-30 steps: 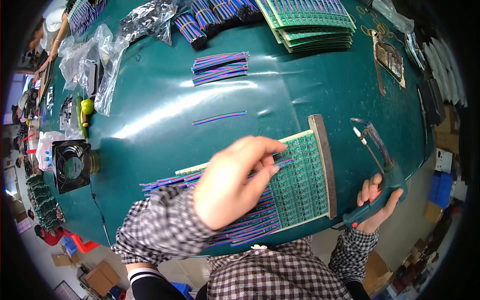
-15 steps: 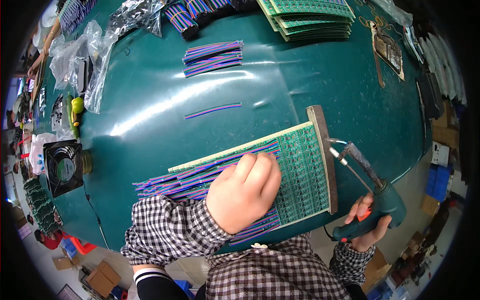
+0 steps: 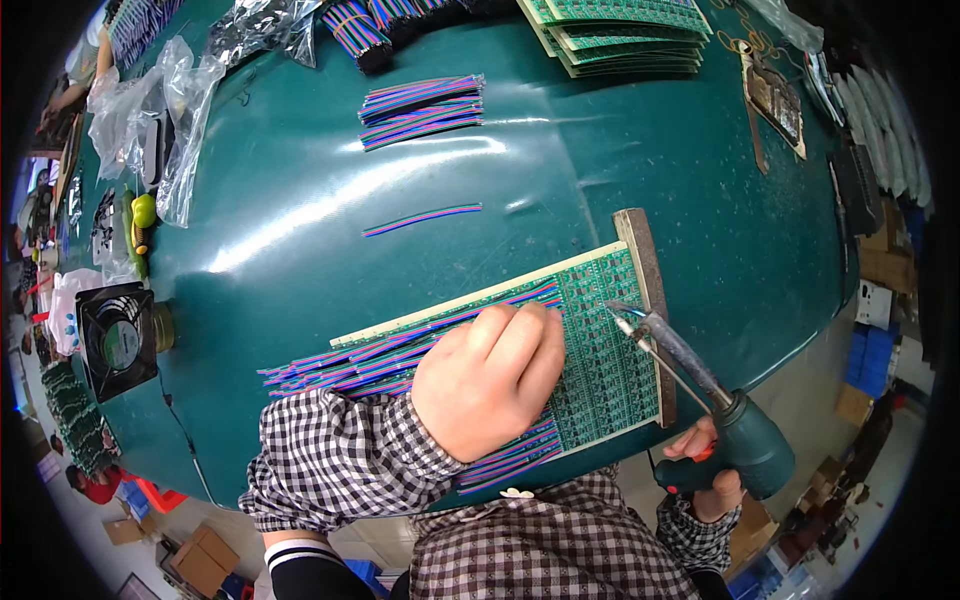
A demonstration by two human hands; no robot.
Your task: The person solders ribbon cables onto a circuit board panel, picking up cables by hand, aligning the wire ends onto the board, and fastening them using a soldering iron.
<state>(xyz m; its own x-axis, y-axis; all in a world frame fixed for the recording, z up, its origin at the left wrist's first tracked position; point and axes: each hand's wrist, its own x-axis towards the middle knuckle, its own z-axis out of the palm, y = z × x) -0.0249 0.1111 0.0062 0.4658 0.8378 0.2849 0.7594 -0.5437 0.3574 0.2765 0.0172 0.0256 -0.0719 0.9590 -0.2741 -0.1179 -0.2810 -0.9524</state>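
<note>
A green circuit board panel (image 3: 605,350) with pale edges lies aslant before me. Across its left half run many ribbon cables (image 3: 330,372) in blue, red and black, their right ends along a column of the board. My left hand (image 3: 488,375) rests over these cables, fingers curled and pinched at a cable's end; the fingertips are partly hidden. In my right hand (image 3: 705,460) is a green soldering gun (image 3: 752,445) with a red trigger. Its tip is over the board's upper right part, to the right of my left fingers. A dark bar (image 3: 652,300) lies along the board's right edge.
One loose ribbon cable (image 3: 422,219) and a bundle of cables (image 3: 422,112) lie farther up the green table. Stacked circuit boards (image 3: 625,40) stand at the back. A small black fan (image 3: 117,342) sits at left, near plastic bags (image 3: 150,130). A worn, stained holder (image 3: 775,100) lies at far right.
The soldering gun in my right hand has moved left, bringing its tip from beyond the dark bar to over the board. My left hand stays almost where it was on the cables.
</note>
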